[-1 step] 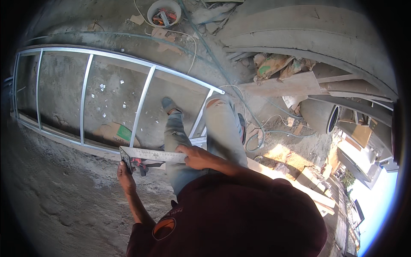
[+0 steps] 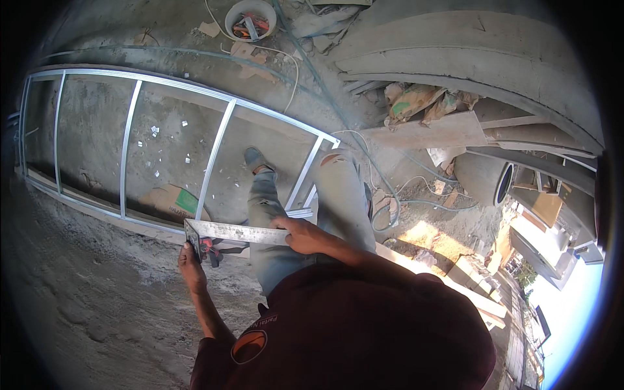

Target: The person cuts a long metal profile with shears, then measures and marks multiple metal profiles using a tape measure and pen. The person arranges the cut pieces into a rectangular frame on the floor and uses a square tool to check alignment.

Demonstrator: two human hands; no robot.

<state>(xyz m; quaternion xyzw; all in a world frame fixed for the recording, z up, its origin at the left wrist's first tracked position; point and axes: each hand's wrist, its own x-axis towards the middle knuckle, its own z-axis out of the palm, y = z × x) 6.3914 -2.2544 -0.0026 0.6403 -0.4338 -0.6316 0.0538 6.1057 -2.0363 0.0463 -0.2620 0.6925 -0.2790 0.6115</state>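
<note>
A metal carpenter's square (image 2: 234, 231) is held level across my lap, its long ruled blade pointing right and its short dark arm at the left. My left hand (image 2: 189, 263) is closed on the short arm, thumb on top. The far end of the blade sits in my right hand (image 2: 303, 236), fingers wrapped round it. Just beyond the square lies a light metal frame (image 2: 216, 157) with several crossbars, flat over the floor. A red and black tool (image 2: 210, 251) shows partly below the blade; its kind I cannot make out.
A white bucket of tools (image 2: 231, 13) stands at the far side. Small white scraps (image 2: 155, 129) and torn cardboard (image 2: 166, 198) lie inside the frame. Hoses (image 2: 312, 75) and a thin cable cross the floor. Boards (image 2: 429, 130), rubble and a grey drum (image 2: 478, 175) are at right.
The square has shifted slightly to the right in my hands. Both hands keep their hold.
</note>
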